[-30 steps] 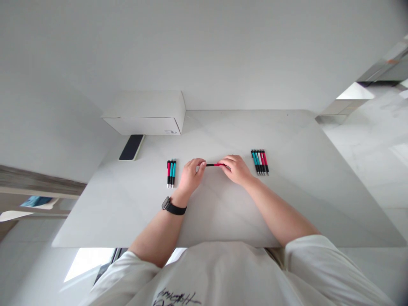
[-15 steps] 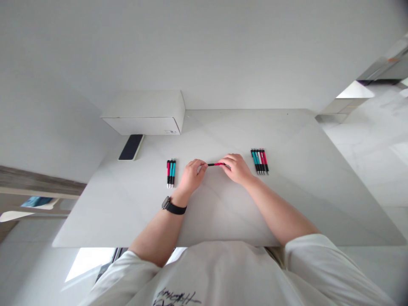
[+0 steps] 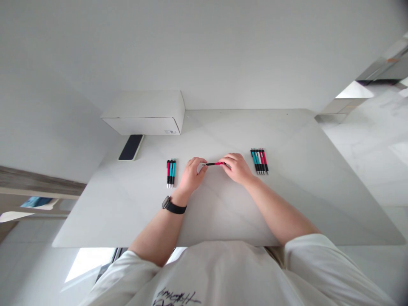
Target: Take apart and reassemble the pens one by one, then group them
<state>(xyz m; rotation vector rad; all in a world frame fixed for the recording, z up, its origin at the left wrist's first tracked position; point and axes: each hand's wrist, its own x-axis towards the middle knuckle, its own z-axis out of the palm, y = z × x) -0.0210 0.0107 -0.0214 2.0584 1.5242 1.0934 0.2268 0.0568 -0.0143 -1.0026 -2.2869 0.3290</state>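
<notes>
A ballpoint pen (image 3: pixel 214 164) with a red barrel and black grip lies crosswise between my hands, its tip pointing left. My left hand (image 3: pixel 192 173), with a black watch (image 3: pixel 174 206) on the wrist, has thumb and forefinger around the tip end. The red end is pinched by my right hand (image 3: pixel 236 168), whose fingers partly hide it. Left of my left hand lie several-coloured pens in a row: a red pen (image 3: pixel 168 173) and two teal pens (image 3: pixel 172 173). Beyond my right hand is a row of several pens (image 3: pixel 259 161) in teal, white and red.
A white box (image 3: pixel 143 112) stands at the back left against the wall. In front of it lies a phone (image 3: pixel 131 147) with a dark screen. All of this rests on a white marbled table (image 3: pixel 219 212).
The pen between my hands has shifted slightly, and more of its tip end now shows at my left fingers. Both rows of pens stay where they were.
</notes>
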